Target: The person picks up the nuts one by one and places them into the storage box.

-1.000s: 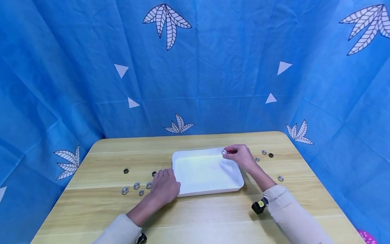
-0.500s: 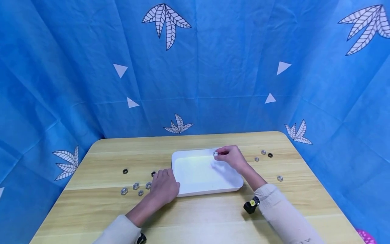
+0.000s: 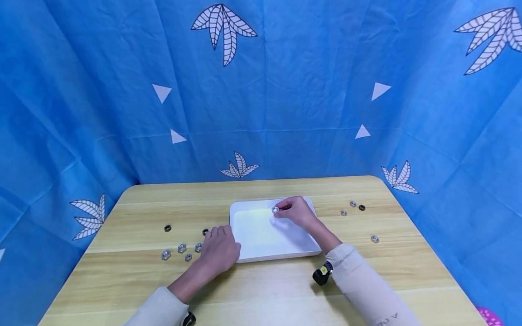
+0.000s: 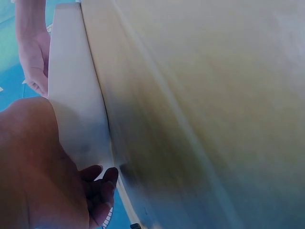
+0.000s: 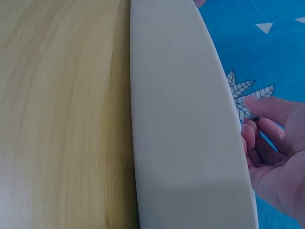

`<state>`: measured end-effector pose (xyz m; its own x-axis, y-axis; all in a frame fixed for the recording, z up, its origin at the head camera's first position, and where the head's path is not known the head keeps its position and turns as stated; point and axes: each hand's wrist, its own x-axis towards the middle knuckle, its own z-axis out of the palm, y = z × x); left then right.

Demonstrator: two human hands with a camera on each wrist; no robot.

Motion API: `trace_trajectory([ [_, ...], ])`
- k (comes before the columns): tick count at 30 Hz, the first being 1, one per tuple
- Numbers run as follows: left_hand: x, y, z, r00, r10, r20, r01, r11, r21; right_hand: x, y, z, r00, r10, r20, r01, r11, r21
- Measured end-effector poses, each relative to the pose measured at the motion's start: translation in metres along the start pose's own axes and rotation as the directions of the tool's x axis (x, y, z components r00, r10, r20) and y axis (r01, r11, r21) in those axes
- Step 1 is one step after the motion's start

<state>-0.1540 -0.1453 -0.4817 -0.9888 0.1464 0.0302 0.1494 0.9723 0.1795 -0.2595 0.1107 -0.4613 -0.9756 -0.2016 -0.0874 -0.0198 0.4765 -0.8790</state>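
Between thumb and fingertips, my right hand [image 3: 297,213] pinches a silver hex nut [image 3: 275,209] above the back part of a shallow white tray [image 3: 269,235]. In the right wrist view the right hand [image 5: 276,143] appears beyond the tray wall [image 5: 186,109]; only a small dark bit of the nut shows there. My left hand [image 3: 221,250] grips the tray's left end with curled fingers. Seen from the left wrist, the left hand's fingers [image 4: 102,200] bend round the tray's corner; part of their contact is hidden.
Left of the tray lie several silver nuts [image 3: 181,248], a black nut [image 3: 167,228] and another black nut [image 3: 205,232] by the left hand. On the right are silver nuts [image 3: 374,238] and a black nut [image 3: 361,207]. A blue curtain [image 3: 261,90] hangs behind the wooden table [image 3: 285,294].
My right hand has moved left over the tray, carrying the nut from near the back right corner toward the middle. The left hand keeps its place at the tray's left end.
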Motion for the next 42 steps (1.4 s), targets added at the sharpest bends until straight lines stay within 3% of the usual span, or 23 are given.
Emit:
trace_trajectory([
  [17,0.001,0.0,-0.004,0.999,-0.032,0.037,0.033,0.999,-0.025,0.016,-0.009,0.035,0.998,-0.028,0.057,0.03,0.999,-0.04],
  [28,0.003,0.001,-0.002,0.998,-0.035,0.045,0.036,0.999,-0.016,0.025,-0.01,0.054,0.998,0.023,0.066,-0.016,0.995,-0.103],
  [36,0.003,0.002,-0.001,0.999,-0.026,0.038,0.026,1.0,-0.008,0.028,-0.023,0.06,0.994,0.08,0.08,-0.067,0.985,-0.156],
  [42,0.002,0.003,-0.004,0.999,-0.023,0.038,0.023,1.0,-0.014,0.03,-0.029,0.068,0.992,0.118,0.042,-0.109,0.979,-0.174],
])
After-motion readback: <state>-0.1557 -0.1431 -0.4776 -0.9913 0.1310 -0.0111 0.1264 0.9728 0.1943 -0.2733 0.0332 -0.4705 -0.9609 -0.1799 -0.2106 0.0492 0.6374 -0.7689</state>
